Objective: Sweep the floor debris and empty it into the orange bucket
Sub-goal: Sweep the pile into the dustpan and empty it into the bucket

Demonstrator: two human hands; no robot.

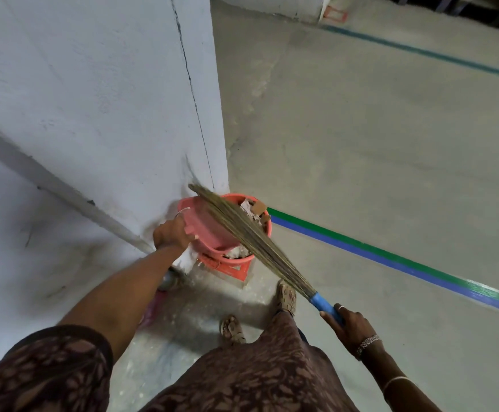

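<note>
Orange bucket (267, 225) beside pillar: my left hand (171, 234) grips the pink dustpan (209, 230) tilted over it, right hand (350, 322) wrapped round the broom (257, 242) handle.

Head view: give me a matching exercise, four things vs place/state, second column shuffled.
1 dustpan
2 broom
3 orange bucket
4 floor stripe

a gripped by right hand at its blue handle
b green and blue
c debris inside, beside the wall corner
d gripped by left hand, tipped over the bucket

Pairs: 1-d, 2-a, 3-c, 4-b
</note>
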